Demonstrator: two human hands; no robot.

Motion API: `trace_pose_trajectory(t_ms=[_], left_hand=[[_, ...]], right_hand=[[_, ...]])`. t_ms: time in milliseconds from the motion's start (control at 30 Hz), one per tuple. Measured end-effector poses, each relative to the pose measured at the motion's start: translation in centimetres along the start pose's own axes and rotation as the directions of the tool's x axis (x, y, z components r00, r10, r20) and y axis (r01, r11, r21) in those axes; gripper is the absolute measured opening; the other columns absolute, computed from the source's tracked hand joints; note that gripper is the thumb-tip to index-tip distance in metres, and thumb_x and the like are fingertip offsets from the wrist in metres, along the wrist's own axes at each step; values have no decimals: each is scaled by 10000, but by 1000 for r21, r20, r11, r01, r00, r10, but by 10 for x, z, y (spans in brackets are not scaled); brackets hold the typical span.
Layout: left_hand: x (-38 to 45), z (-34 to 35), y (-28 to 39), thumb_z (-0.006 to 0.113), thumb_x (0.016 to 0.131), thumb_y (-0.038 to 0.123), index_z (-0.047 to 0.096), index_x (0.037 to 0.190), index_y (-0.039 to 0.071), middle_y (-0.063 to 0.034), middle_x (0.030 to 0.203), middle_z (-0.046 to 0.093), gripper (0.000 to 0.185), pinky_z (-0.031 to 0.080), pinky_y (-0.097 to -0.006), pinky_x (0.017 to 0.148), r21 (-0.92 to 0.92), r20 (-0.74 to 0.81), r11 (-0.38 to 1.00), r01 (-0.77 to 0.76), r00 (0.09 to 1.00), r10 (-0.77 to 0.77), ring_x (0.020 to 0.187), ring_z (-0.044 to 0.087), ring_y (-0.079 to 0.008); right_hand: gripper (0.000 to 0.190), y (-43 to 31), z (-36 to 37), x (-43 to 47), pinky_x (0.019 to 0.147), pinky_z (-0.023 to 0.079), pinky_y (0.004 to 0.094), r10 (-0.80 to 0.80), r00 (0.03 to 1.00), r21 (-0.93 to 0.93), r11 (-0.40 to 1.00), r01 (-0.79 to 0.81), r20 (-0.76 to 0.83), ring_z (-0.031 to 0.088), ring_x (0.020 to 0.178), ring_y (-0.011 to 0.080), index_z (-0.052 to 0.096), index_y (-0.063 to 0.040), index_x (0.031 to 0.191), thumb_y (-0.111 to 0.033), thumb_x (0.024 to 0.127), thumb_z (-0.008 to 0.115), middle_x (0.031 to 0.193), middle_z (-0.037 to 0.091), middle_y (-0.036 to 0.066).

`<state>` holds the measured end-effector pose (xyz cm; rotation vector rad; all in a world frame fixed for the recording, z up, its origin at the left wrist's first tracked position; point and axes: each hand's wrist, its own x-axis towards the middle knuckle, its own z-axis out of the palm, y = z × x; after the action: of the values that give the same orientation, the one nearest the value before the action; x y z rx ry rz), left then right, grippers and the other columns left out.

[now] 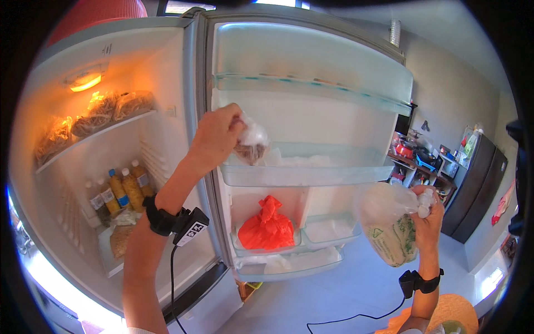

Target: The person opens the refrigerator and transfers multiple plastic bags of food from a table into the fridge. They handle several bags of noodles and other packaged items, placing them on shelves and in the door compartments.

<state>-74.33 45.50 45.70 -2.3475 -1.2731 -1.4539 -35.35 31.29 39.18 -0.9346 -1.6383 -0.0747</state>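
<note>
My left hand (221, 135) grips the gathered top of a small clear plastic bag (253, 144) with something brown inside. It is held at the middle shelf bin (308, 175) of the open refrigerator door; whether the bag touches the bin I cannot tell. On the right, my right hand (427, 221) holds a larger plastic bag (390, 227) by its knotted neck. That bag bears printed writing, has pale and green contents, and hangs in front of the floor, beside the door's edge. A tied red plastic bag (267, 227) sits in a lower door bin.
Inside the refrigerator, several filled bags (98, 110) lie on the upper shelf (96, 140), with several bottles (121, 190) below. A red mesh cover (104, 10) is on top. Cluttered kitchen shelving (421, 160) and a dark cabinet (475, 188) stand at right; an orange round surface (457, 311) is lower right.
</note>
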Motion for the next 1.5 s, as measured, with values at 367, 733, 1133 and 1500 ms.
trace_pose_trajectory(t_ms=[367,733,1133,1500], left_hand=[[-2,4,-1,489,915,98,561,990,-29,-72,835,612,165,525,-253,656,-616,0,753,233,955,-295,713,609,-129],[-5,0,1,497,922,148,559,1026,-31,-64,884,628,216,521,-254,724,-844,239,405,352,922,-304,760,619,-129],[-18,-21,-2,432,958,95,541,1085,20,-39,968,597,183,506,-238,741,-608,-261,791,64,925,-276,851,590,-99],[-65,-64,-7,444,947,69,559,1050,1,-56,950,616,168,511,-243,688,-600,-371,797,66,860,-350,826,596,-108]], right_hand=[[253,19,3,-1,760,426,240,51,999,9,999,-51,-11,536,816,102,587,-31,958,-26,724,683,888,593,6],[271,31,1,-14,770,432,239,105,992,41,993,-108,63,532,819,96,582,-26,977,10,724,670,899,592,6],[306,-13,33,74,717,471,276,-653,745,-462,707,535,-137,605,779,222,584,-29,1001,53,709,628,881,602,109],[420,-23,172,153,621,495,305,-782,508,-265,436,860,363,581,787,229,529,-88,1108,-62,705,646,862,536,51]])
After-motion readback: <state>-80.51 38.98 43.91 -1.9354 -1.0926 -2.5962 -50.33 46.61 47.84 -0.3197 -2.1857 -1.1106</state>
